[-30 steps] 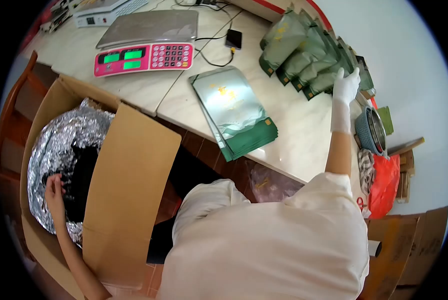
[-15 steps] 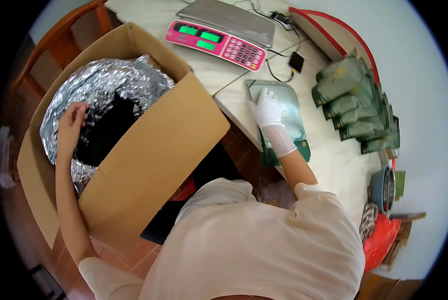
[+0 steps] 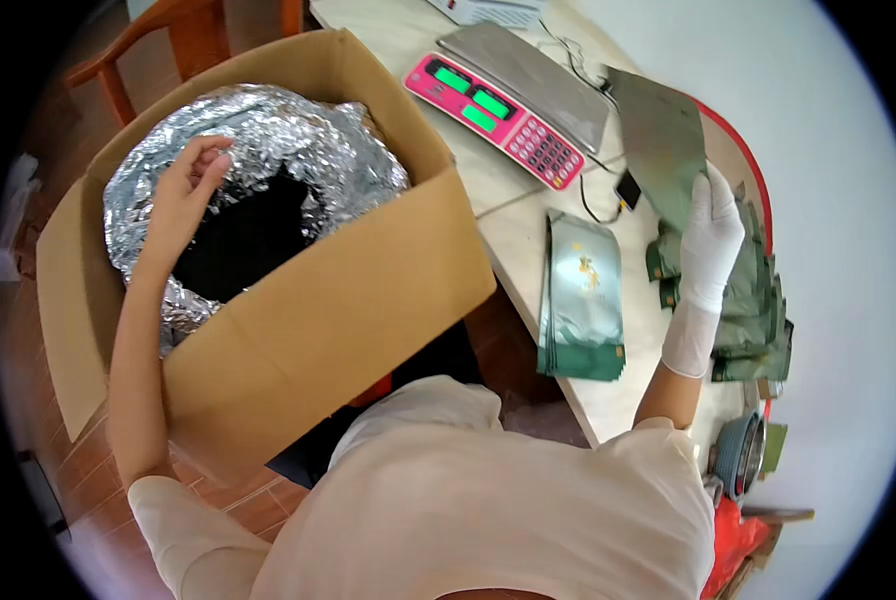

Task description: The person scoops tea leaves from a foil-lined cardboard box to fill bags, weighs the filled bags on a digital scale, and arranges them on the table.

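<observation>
My right hand (image 3: 713, 225), in a white glove, grips a flat green pouch (image 3: 658, 135) by its lower edge and holds it raised above the table. Below and to its left lies a stack of similar pouches (image 3: 586, 290) with a gold print on top. My bare left hand (image 3: 193, 185) is over a crinkled silver foil bag (image 3: 268, 125), fingers loosely bent and the thumb apart from them. That bag sits in a cardboard box (image 3: 338, 310); its dark opening (image 3: 248, 235) lies just below and right of the hand.
A pink scale (image 3: 498, 120) with lit green displays and a metal plate stands at the back of the table. Beside it are a phone (image 3: 629, 190) and cables. Filled green pouches (image 3: 753, 335) stand at the right, near nested bowls (image 3: 738, 455). A wooden chair (image 3: 198, 45) is behind the box.
My right hand has left the stack, moving right and up with a pouch now in its grip. My left hand has risen slightly above the foil opening. The view has shifted.
</observation>
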`<state>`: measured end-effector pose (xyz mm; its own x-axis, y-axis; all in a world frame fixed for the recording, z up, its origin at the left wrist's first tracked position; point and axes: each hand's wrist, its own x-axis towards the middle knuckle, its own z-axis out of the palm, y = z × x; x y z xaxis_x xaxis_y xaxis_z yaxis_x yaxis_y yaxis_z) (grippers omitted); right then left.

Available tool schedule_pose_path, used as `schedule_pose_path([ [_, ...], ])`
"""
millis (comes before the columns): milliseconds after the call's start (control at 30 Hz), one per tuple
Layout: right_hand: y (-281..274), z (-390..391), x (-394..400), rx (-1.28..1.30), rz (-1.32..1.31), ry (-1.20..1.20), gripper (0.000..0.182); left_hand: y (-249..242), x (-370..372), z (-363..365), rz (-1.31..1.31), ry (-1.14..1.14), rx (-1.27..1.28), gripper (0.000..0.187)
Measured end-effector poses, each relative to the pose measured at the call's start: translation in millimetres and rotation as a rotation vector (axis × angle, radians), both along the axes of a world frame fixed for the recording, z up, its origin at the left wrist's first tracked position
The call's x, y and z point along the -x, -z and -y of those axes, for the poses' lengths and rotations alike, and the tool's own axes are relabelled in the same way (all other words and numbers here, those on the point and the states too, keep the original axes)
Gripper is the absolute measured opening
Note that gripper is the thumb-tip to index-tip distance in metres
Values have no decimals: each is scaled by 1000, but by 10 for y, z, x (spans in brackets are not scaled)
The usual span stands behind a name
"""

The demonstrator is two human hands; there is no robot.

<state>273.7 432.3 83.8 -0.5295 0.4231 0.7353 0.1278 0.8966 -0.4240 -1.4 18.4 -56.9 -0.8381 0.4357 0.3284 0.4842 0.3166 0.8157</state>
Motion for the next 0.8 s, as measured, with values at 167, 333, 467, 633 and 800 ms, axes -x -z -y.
schedule_pose_path([
  [167,-175,601,921,-292,22,-287,20,-211,-69,34,-43,26,-197,40],
  [333,-216,1454,2083,-568,24,-928,18,-437,-171,69,-229,-28,-330,51],
  [467,-136,2082,2713,-535,9,-1140,16,-497,-134,220,-83,-5,-344,45],
  [633,173,2424,3213,-512,-53,-1122,18,-392,-40,277,144,-87,-529,39],
  [800,499,2432,3182,-215,-68,-1144,41,-281,108,298,50,-462,-178,39],
])
